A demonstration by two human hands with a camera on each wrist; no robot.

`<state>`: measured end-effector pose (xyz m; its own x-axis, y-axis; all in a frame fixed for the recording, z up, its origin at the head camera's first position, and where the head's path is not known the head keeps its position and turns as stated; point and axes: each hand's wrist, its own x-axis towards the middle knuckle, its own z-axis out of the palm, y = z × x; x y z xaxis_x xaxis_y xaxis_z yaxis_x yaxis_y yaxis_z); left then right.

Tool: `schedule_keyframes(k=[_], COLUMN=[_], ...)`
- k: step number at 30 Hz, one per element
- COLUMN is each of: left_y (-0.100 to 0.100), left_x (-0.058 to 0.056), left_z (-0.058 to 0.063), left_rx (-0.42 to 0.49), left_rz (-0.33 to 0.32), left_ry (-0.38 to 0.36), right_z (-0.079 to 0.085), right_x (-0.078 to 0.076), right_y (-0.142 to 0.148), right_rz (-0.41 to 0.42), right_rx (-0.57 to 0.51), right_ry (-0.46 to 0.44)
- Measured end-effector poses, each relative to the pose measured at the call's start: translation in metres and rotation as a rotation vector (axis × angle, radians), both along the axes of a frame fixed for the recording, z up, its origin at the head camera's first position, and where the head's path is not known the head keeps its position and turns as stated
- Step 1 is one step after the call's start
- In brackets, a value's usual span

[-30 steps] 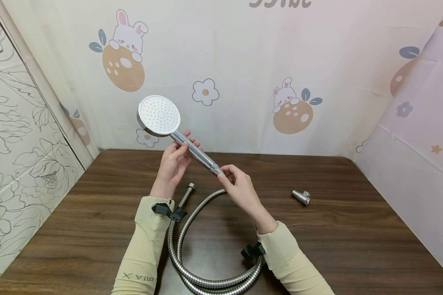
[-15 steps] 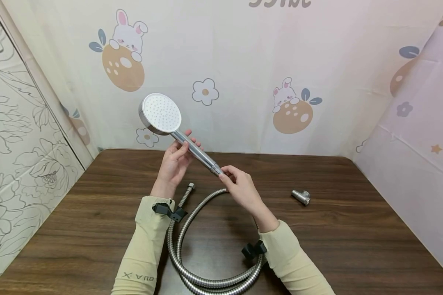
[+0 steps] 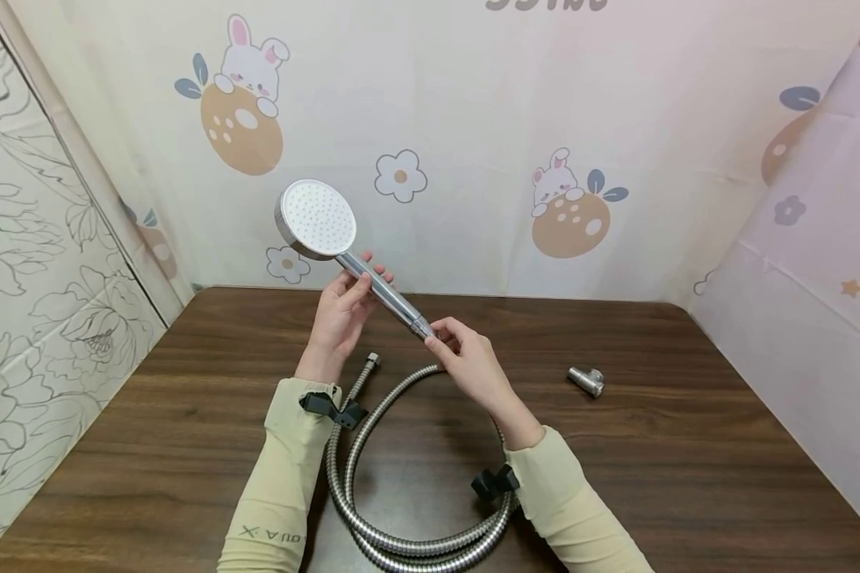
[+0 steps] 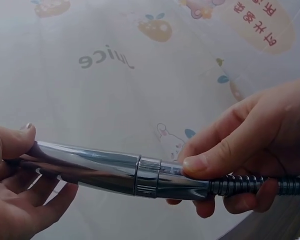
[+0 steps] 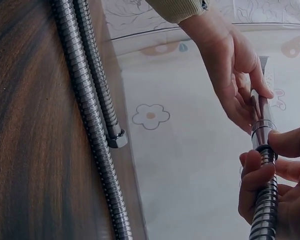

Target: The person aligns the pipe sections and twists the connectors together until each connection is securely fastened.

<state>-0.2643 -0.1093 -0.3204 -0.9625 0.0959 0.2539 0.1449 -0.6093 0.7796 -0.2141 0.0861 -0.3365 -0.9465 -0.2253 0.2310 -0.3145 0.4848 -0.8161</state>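
Observation:
A chrome shower head point(image 3: 319, 219) with a white nozzle face is held tilted above the table, its face up to the left. My left hand point(image 3: 338, 318) grips its handle point(image 4: 100, 167) between thumb and fingers. At the handle's lower end, my right hand point(image 3: 471, 362) pinches the smooth end fitting point(image 4: 182, 182) of a ribbed metal hose point(image 3: 430, 549), against the handle's collar. In the right wrist view, the right fingers also curl round the hose just below the fitting. The hose lies looped on the table, its other end carrying a hex nut point(image 5: 118, 139).
A short chrome tee-shaped fitting point(image 3: 586, 382) lies on the brown wooden table point(image 3: 659, 469), right of the hands. Printed cloth point(image 3: 466, 103) hangs behind the table and along both sides. The hose's free end point(image 3: 373, 360) lies beside the left wrist.
The shower head has tilted slightly, its face shifting a little right and upward. Both hands keep their hold, with the right hand moving only slightly. The head view has shifted slightly.

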Motion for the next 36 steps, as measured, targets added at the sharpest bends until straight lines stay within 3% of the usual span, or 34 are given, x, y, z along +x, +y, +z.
schedule_keyframes(k=[17, 36], left_y=[0.003, 0.011], left_x=[-0.001, -0.004], left_z=[-0.004, -0.01], left_rx=[0.039, -0.08], left_rz=[0.041, 0.121], left_ry=[-0.078, -0.169], right_z=[-0.008, -0.015], right_x=[0.003, 0.003], right_y=[-0.001, 0.014], right_rz=[-0.021, 0.015], right_rx=[-0.057, -0.037], right_ry=[-0.002, -0.052])
